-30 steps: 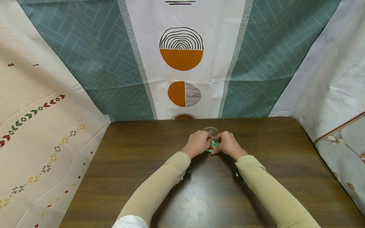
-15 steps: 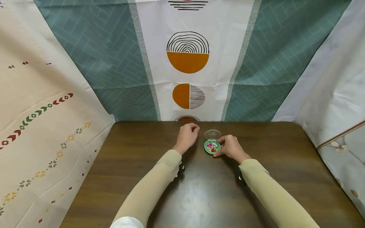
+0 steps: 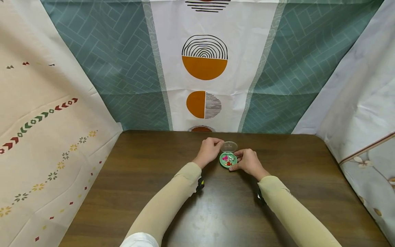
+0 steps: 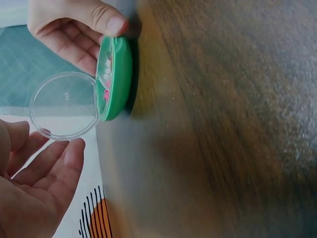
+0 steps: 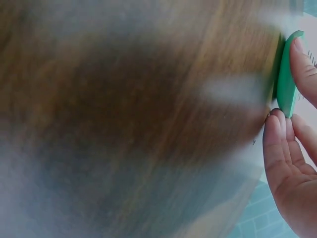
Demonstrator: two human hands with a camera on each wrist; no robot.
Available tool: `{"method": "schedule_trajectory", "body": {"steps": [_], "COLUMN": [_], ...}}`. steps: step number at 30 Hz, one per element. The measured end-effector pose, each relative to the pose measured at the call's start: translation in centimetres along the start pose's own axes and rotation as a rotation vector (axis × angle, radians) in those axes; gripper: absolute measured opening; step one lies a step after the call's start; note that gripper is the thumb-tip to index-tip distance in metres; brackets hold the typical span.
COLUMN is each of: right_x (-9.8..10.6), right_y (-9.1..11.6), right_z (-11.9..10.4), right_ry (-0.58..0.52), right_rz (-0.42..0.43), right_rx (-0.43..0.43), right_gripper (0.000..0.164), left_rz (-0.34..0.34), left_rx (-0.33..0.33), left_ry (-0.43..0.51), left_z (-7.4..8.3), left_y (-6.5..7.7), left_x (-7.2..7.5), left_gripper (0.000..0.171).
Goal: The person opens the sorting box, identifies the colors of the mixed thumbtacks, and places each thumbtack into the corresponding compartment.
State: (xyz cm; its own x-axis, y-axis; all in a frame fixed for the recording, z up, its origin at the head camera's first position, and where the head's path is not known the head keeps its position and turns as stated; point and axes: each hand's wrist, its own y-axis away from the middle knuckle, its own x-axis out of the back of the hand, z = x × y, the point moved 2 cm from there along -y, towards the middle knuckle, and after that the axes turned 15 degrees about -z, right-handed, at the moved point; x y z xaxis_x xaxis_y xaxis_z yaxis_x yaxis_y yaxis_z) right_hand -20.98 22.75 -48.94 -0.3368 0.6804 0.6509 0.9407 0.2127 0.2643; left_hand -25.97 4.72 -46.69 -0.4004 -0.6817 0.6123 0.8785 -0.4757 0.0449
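A small round green pill case (image 3: 228, 165) stands on the table with its clear lid (image 3: 229, 146) raised on the far side. Inside it lie pink, red and whitish bits, with a divider showing in the left wrist view. My right hand (image 3: 250, 163) grips the green base from the right, thumb at the near edge and fingers behind. At the lid's left rim is my left hand (image 3: 208, 151), its loosely bent fingertips (image 4: 74, 151) right at the clear edge. In the right wrist view only the side of the green base (image 5: 286, 82) shows.
The brown wooden table (image 3: 148, 171) reaches back to a patterned cloth (image 3: 132, 85) hanging behind it. A cream cloth (image 3: 46, 137) hangs at the left and a white one (image 3: 361, 103) at the right.
My left hand first drew back leftward off the case, uncovering its contents, then came back right to the lid's rim. My right hand kept its grip on the base.
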Motion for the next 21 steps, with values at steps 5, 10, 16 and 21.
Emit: {"method": "schedule_trajectory", "body": {"steps": [5,10,16,21], "right_x": [-0.1,-0.2,-0.4,-0.5], "right_y": [0.0,-0.1,-0.1,-0.1], "right_z": [0.2,0.3,0.7,1.0], "right_ry": [-0.026,-0.042,-0.066,-0.115], "right_rz": [0.004,-0.003,-0.007,-0.017], "right_rx": [0.017,0.028,0.03,0.038], "right_gripper": [0.064,0.063,0.065,0.065], "left_rz": [-0.01,-0.005,-0.023,-0.019], "left_rx": [-0.009,0.005,0.024,0.008], "left_ry": [0.002,0.004,-0.001,-0.018], "left_z": [-0.1,-0.3,-0.5,-0.5], "left_y": [0.1,0.5,1.0,1.5], "left_x": [-0.2,-0.3,-0.9,-1.2], "left_gripper": [0.029,0.03,0.03,0.023]}}
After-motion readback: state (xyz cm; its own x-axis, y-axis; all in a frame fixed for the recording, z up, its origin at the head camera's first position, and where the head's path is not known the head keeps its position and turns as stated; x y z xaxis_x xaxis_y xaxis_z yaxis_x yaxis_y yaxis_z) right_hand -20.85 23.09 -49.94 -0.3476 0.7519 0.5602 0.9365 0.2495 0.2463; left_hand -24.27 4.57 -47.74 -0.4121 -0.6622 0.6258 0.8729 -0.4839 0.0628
